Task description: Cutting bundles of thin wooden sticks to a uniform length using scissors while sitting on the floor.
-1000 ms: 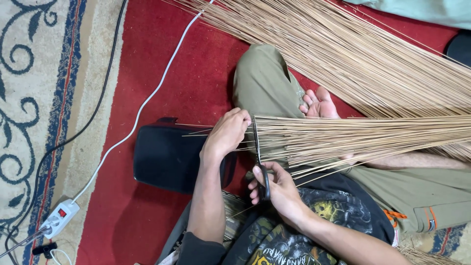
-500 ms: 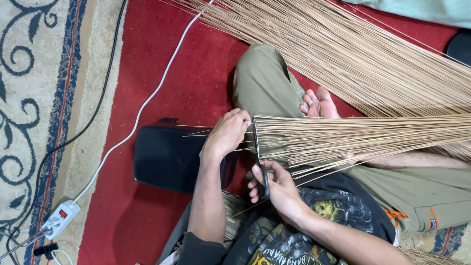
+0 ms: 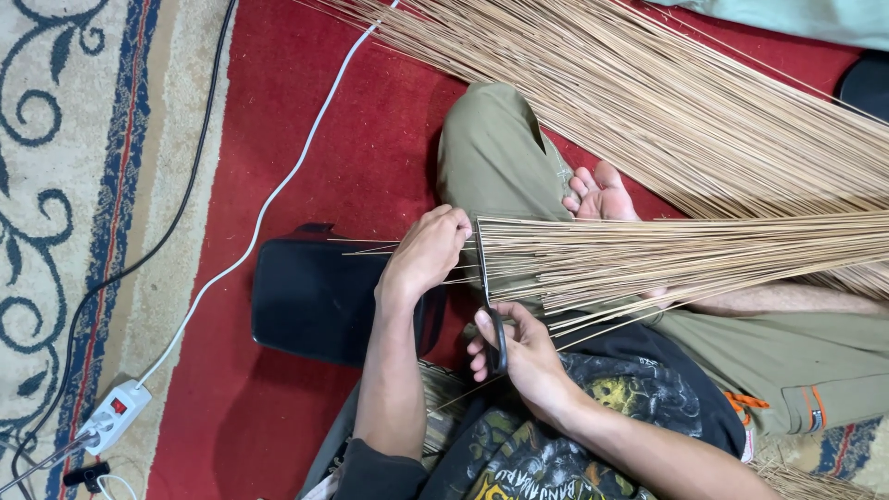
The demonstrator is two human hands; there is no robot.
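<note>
Item: our left hand (image 3: pixel 428 255) clamped on stick bundle (image 3: pixel 667 259) across our lap; right hand (image 3: pixel 519 347), at five o'clock, closed on scissors (image 3: pixel 489 296). Risk: blades nicking left fingertips; bundle splaying.

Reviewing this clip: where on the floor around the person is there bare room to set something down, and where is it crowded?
Bare red carpet lies between the white cable and the bent knee, and below the black case near the power strip. The right side is crowded: the loose stick pile, and the bundle held by the left hand and cut by scissors in the right hand.
</note>
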